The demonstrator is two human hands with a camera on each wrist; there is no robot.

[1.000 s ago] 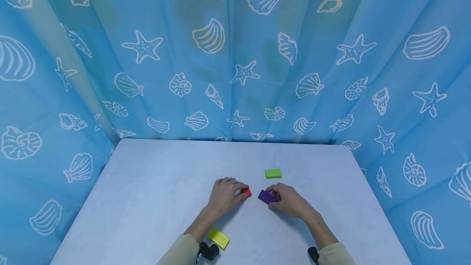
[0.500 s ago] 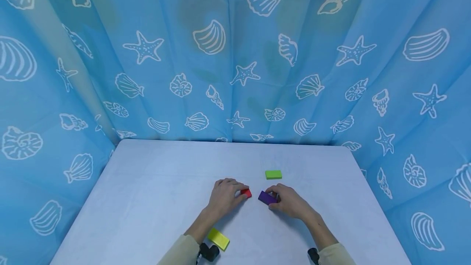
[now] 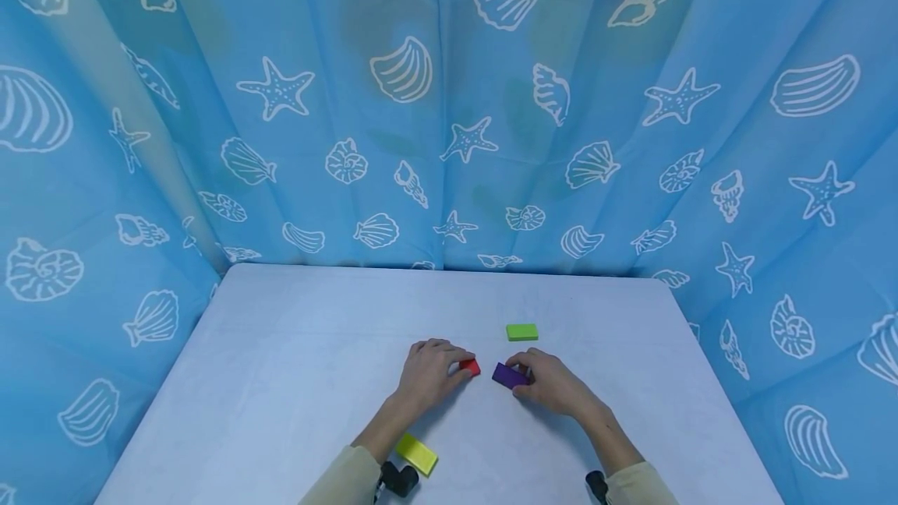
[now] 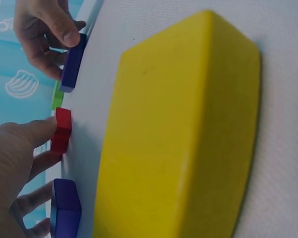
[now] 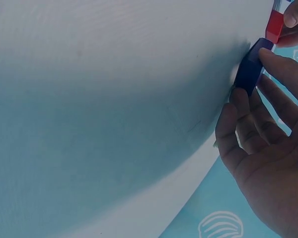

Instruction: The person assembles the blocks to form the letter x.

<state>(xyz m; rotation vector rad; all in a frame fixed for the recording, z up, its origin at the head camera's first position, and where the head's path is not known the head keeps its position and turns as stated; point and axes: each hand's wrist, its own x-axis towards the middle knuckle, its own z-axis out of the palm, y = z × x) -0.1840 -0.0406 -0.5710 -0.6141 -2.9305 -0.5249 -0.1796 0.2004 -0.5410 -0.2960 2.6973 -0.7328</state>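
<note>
My left hand (image 3: 426,377) pinches a red block (image 3: 471,367) between thumb and fingers near the middle of the table. Beside its other fingers, in the left wrist view, stands a dark blue block (image 4: 66,210), hidden under the hand in the head view. To the right, my right hand (image 3: 553,385) holds a purple block (image 3: 508,376) by its near end, thumb on one side and fingers on the other. A small gap separates the red and purple blocks in the head view.
A light green block (image 3: 521,332) lies flat beyond the right hand. Close to the left wrist is a yellow block (image 3: 417,454), large in the left wrist view. The white table (image 3: 295,349) meets a blue shell-print curtain (image 3: 449,178) at the back.
</note>
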